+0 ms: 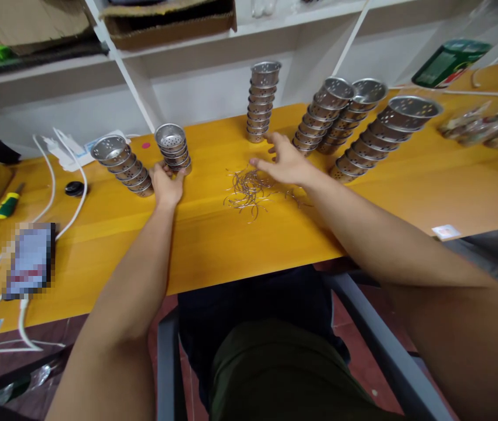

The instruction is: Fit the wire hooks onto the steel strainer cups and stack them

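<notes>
Several stacks of perforated metal cups stand on the yellow table. At the base of a short cup stack (172,146), my left hand (167,186) has its thumb and fingers closed around the lowest part. A leaning cup stack (121,164) is just left of that hand. My right hand (287,162) is open, fingers apart, beside the foot of a tall, narrow cup stack (261,102); contact with it is unclear. Below the right hand lies a loose pile of thin curved wires (249,188). Farther right are more stacks: one (321,117), another (356,114) and a third (375,137).
A phone (31,260) with white cables, a black round cap (74,188) and a screwdriver (7,204) lie at the left. White shelves (217,38) holding cardboard boxes (169,29) rise behind the table (231,251). Bagged items (490,126) sit at the far right.
</notes>
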A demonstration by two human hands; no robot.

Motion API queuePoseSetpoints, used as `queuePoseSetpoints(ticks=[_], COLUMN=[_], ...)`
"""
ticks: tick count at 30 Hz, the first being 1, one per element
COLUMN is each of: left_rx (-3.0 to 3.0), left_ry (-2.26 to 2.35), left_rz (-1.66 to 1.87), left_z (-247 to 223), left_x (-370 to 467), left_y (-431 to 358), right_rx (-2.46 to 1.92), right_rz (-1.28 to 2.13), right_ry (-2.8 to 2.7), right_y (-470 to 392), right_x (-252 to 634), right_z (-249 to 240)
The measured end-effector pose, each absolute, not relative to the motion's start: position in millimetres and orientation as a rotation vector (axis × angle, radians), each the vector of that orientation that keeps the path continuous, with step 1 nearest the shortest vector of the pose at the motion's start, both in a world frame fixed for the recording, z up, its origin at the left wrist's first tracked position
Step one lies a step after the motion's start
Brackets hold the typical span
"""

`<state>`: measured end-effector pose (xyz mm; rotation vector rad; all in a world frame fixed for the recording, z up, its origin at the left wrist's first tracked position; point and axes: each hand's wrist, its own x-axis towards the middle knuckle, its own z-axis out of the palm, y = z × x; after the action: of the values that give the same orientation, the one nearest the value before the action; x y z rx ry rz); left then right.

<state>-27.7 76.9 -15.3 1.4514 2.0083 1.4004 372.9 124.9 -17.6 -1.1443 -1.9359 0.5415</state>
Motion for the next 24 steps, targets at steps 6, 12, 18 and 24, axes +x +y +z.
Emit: queuePoseSetpoints(ticks=[6,12,18,24], left_rx=[1.400,1.504,1.690,1.848], left_ry=[2.086,2.023,1.945,2.016], left_rz=[1.304,1.202,1.039,0.509], left_z=[7.2,13.4,20.5,36.9], left_x=[-11.5,-6.2,-8.9,-61.6], left_y=[59.9,54.2,41.7,12.3], right_rx=[-1.176,-1.085,-1.031,-0.985], right_rz=[0.646,0.691,0.826,0.854], right_ry=[-1.930,-1.965,-1.958,-1.948], right_y=[94.6,95.5,81.0,75.1], right_x=[377.6,368.1,361.7,358.3], right_z=[-10.6,-9.9,-6.1,-2.2])
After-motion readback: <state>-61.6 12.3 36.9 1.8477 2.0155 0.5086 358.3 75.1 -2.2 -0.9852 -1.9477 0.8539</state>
